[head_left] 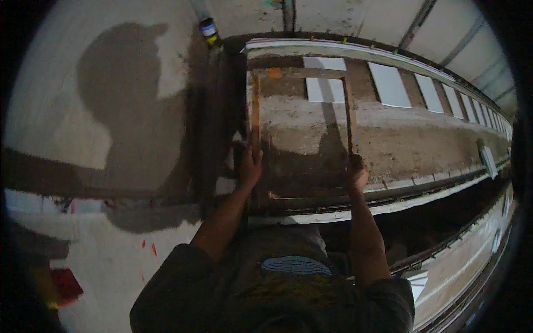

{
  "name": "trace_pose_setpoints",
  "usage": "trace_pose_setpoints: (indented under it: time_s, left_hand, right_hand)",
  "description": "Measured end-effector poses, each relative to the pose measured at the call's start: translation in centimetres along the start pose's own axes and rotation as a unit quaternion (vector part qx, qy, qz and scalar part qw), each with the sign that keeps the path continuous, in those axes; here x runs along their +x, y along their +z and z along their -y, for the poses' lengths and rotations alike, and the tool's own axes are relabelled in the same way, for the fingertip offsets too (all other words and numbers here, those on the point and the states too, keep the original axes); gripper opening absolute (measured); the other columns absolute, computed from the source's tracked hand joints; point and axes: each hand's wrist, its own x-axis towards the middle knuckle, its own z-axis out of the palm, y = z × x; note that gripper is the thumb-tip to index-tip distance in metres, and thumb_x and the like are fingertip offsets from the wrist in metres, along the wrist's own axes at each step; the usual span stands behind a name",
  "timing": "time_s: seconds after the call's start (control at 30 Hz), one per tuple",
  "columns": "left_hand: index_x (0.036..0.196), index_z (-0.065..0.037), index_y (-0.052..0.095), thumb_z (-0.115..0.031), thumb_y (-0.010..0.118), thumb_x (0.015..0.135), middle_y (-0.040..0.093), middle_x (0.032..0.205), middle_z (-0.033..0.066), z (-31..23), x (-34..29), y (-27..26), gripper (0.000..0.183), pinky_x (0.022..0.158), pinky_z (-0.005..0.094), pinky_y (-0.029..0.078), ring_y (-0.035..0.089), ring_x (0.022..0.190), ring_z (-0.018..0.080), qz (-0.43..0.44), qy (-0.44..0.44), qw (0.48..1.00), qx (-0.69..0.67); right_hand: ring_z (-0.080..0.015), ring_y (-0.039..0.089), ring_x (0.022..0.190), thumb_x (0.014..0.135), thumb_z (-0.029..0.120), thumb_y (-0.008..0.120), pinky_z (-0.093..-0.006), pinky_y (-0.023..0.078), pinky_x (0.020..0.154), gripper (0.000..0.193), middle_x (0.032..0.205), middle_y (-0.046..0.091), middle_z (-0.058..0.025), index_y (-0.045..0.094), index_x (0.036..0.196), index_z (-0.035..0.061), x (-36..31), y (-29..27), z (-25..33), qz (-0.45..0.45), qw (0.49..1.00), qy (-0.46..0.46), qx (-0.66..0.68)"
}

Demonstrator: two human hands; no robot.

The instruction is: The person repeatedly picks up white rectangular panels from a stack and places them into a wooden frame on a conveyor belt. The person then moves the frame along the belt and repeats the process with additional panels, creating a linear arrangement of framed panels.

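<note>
I hold a rectangular wooden frame [256, 114] out over a long table [411, 133]. My left hand [251, 167] grips its left side near the lower end, the thumb lying along the bar. On the opposite side, my right hand [358, 176] is closed round the right bar. A white sheet [325, 90] shows through the frame's upper part, and the top bar crosses in front of it. Whether the frame touches the table I cannot tell. Whether mesh spans its inside is too dim to make out.
Along the table's far side runs a row of white sheets [388, 84]. A raised rail [366, 49] borders that side. A small container [209, 29] with a white and yellow label stands beyond the table's left end. Another long surface [444, 302] lies lower right, across a dark gap.
</note>
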Motion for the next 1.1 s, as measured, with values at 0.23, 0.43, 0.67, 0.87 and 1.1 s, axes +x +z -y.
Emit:
trace_pose_setpoints:
  time_s: [0.23,0.43,0.67,0.87,1.1]
  left_hand:
    - [0.135,0.002,0.053,-0.042,0.057,0.1,0.062,0.12,0.0257,4.4,-1.9,2.3,0.057,0.096,0.0471,0.046,0.059,0.112,0.0428,-0.076,0.029,0.996,0.046]
    - [0.134,0.002,0.053,-0.038,0.059,0.1,0.062,0.118,0.0251,0.2,-2.3,0.5,0.052,0.093,0.046,0.047,0.06,0.112,0.0412,-0.015,-0.004,1.0,0.001]
    - [0.134,0.002,0.053,-0.037,0.057,0.101,0.06,0.123,0.0253,2.4,-3.5,2.3,0.051,0.096,0.0453,0.047,0.058,0.116,0.0409,-0.03,-0.028,0.996,0.078]
    - [0.139,0.004,0.049,-0.035,0.058,0.1,0.056,0.133,0.0271,0.5,-3.6,0.8,0.055,0.104,0.0459,0.043,0.054,0.123,0.0429,0.03,-0.058,0.998,-0.01]
    - [0.14,0.003,0.049,-0.029,0.059,0.099,0.056,0.132,0.0282,1.7,-3.9,2.2,0.053,0.105,0.0472,0.042,0.054,0.123,0.0439,-0.041,0.021,0.999,-0.013]
  right_hand:
    - [-0.0382,0.06,0.099,0.089,0.024,0.058,-0.0465,0.049,0.084,0.021,0.099,0.065,-0.0137,0.065,0.105,0.0104,0.1,1.6,-2.1,0.001,0.994,-0.073,0.079]
    - [-0.0325,0.059,0.101,0.099,0.029,0.053,-0.0422,0.046,0.089,0.03,0.107,0.063,-0.0123,0.066,0.112,0.0057,-1.0,-0.3,-0.7,0.023,0.99,-0.067,0.126]
    - [-0.0348,0.057,0.106,0.093,0.017,0.058,-0.0466,0.051,0.086,0.021,0.106,0.064,-0.0122,0.064,0.112,0.0098,-2.1,-1.0,-1.2,-0.002,0.994,-0.109,-0.009]
    - [-0.0347,0.058,0.108,0.095,0.022,0.058,-0.0457,0.051,0.088,0.022,0.111,0.065,-0.012,0.064,0.113,0.0111,-2.5,-0.8,-1.1,-0.001,0.998,-0.061,0.002]
    - [-0.0333,0.057,0.114,0.098,0.022,0.054,-0.046,0.05,0.091,0.024,0.112,0.065,-0.0109,0.062,0.118,0.0126,-1.7,-1.4,0.6,0.077,0.995,0.011,-0.057]
